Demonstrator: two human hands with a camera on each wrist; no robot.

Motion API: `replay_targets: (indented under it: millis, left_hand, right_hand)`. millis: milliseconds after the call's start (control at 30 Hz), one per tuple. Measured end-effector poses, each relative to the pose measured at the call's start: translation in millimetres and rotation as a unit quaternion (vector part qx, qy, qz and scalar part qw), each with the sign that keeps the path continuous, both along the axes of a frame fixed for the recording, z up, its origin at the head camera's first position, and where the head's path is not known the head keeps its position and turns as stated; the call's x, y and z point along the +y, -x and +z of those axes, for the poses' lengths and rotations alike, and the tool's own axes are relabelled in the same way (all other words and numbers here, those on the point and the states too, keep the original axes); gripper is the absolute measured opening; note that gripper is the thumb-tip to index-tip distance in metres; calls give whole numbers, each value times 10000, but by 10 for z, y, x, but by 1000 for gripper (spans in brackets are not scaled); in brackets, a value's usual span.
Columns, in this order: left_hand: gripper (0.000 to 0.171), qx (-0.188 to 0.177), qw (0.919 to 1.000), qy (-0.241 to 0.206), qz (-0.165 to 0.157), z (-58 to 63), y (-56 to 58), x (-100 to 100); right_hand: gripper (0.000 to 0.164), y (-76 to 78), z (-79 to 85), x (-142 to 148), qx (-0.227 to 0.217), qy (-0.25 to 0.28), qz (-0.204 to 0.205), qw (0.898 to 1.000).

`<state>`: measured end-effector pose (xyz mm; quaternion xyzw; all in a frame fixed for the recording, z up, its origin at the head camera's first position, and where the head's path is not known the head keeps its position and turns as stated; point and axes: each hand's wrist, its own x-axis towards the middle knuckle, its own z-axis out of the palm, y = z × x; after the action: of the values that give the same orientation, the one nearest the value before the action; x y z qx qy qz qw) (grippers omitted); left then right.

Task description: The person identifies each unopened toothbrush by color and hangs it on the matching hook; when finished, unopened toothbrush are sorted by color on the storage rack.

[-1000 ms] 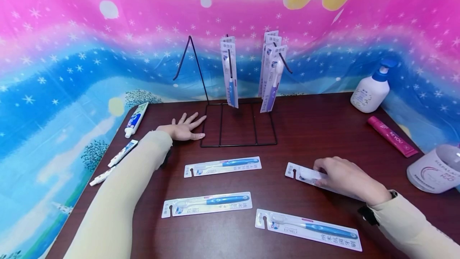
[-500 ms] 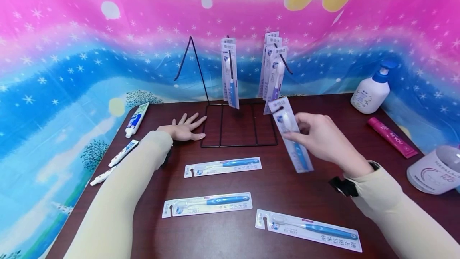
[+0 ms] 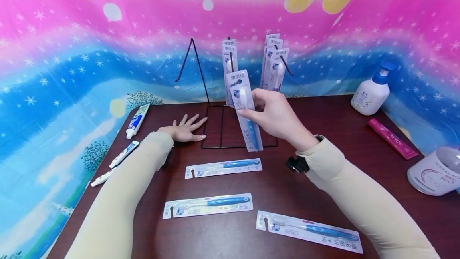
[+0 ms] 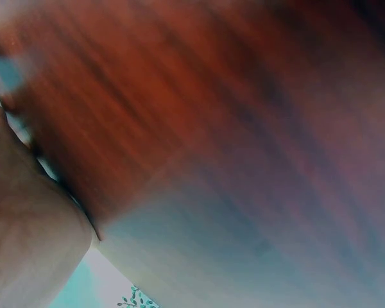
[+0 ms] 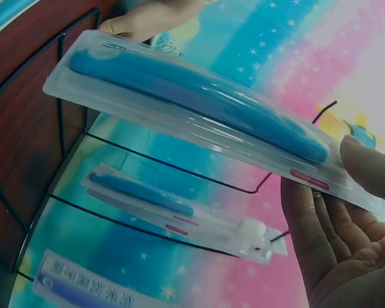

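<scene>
My right hand (image 3: pixel 276 115) pinches a packaged blue toothbrush (image 3: pixel 246 111) between thumb and fingers, holding it tilted in front of the middle hook of a black wire rack (image 3: pixel 238 147). In the right wrist view the blister pack (image 5: pixel 199 109) crosses the frame, the thumb on its face and fingers behind. Blue toothbrush packs (image 5: pixel 173 205) hang on the middle hook, and purple toothbrush packs (image 3: pixel 278 67) on the right one. The left hook (image 3: pixel 185 59) carries nothing. My left hand (image 3: pixel 183 131) lies spread on the table, fingertips right at the rack's left base wire.
Three toothbrush packs (image 3: pixel 223 168) lie on the table in front of the rack. Toothpaste tubes (image 3: pixel 137 121) line the left edge. A pump bottle (image 3: pixel 371 93), a pink tube (image 3: pixel 392 139) and a white cup-like container (image 3: pixel 433 171) stand or lie at the right. A patterned cloth hangs behind.
My right hand has picked up the toothbrush pack from the table's right side, raised it upright and carried it leftward to the middle hook. The left hand has stayed in place.
</scene>
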<state>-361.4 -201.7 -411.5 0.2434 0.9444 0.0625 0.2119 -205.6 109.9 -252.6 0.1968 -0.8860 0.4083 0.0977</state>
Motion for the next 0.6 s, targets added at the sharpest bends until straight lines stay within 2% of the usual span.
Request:
replay_targets:
  millis: [333, 600]
  left_hand:
    - [84, 8, 10000, 23, -7, 14, -10, 3]
    - [83, -138, 9996, -259, -9, -38, 28, -31]
  right_hand:
    - [30, 168, -36, -122, -48, -64, -126, 9999]
    - [29, 337, -87, -176, -141, -65, -228, 9996]
